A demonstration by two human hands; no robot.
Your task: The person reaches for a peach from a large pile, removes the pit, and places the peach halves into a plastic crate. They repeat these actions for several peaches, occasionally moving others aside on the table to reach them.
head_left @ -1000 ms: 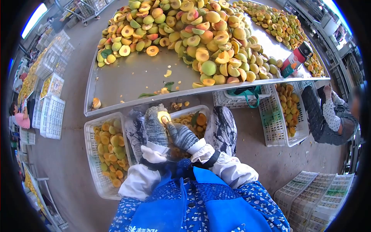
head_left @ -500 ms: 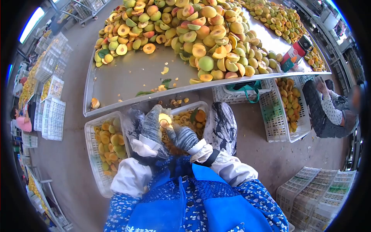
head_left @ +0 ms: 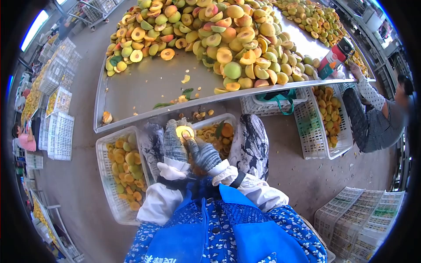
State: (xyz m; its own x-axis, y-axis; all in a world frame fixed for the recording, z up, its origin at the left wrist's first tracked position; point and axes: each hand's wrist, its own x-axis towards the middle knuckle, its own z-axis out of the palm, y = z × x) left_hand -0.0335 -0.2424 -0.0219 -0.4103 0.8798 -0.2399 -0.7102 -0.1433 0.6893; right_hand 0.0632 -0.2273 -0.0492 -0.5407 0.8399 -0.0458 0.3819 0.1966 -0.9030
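My left hand [head_left: 175, 142], in a grey knit glove, grips a halved yellow fruit [head_left: 184, 132] with its cut face up. My right hand [head_left: 203, 153], also gloved, presses its fingers on the cut face of that same fruit. Both hands are above a crate [head_left: 231, 122] between my knees, which holds fruit pieces and scraps. At the left stands a white crate [head_left: 103, 153] filled with fruit halves. In front, a metal table [head_left: 144, 94] bears a large heap of halved fruit [head_left: 237, 48].
A red and black bottle [head_left: 335, 59] stands at the table's right edge. On the right, a co-worker [head_left: 383, 114] sits beside a crate of fruit [head_left: 302, 131]. Upturned crates [head_left: 355, 219] lie at the lower right. Stacked crates [head_left: 60, 136] and another person [head_left: 27, 140] are at the left.
My right hand's fingers have moved onto the fruit, and its cut face now shows more from above. The co-worker at the right has leaned in and reached an arm to the table.
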